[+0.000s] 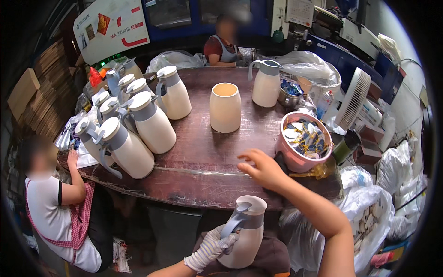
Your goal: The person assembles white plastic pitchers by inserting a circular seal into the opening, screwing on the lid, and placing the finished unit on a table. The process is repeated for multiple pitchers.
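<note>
The left hand [210, 248], in a knit glove, grips the handle of a cream jug [243, 233] standing upright in the lap, at six o'clock from the bench [203, 152]. The bare right hand [264, 170] rests open on the bench edge, holding nothing. The pink bowl of small parts [302, 147] sits just at two o'clock from it, nearer this hand.
</note>
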The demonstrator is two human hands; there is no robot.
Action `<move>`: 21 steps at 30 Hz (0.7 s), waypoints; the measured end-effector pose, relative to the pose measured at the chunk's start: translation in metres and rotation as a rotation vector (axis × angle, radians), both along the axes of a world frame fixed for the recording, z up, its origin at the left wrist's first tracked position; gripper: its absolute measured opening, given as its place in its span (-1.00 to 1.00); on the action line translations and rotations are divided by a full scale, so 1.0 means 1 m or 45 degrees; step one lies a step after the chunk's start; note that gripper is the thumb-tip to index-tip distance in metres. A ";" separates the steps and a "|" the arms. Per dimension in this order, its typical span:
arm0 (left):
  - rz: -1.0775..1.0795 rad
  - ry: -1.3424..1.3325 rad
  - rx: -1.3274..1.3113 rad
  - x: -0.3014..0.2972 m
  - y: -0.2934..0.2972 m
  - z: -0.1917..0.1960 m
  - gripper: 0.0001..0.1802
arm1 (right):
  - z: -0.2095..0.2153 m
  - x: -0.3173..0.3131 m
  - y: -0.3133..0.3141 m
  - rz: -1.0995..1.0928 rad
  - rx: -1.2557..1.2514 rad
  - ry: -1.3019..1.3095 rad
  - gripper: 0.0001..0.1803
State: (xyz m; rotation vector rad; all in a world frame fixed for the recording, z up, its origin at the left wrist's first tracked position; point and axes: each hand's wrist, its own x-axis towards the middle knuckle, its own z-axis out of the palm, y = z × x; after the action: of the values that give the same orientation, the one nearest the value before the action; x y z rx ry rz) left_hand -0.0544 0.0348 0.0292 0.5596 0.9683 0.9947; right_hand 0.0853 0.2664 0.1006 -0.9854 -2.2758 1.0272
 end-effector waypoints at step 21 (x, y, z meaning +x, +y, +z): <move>0.731 0.279 0.492 -0.101 0.163 0.018 -0.33 | 0.030 -0.059 0.105 -0.007 -0.759 0.467 -0.58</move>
State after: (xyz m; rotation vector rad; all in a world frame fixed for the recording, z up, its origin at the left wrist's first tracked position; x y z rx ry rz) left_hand -0.1557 0.1974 0.0468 0.7408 1.1701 1.6828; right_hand 0.0260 0.3714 0.1305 -0.9147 -1.6953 1.7753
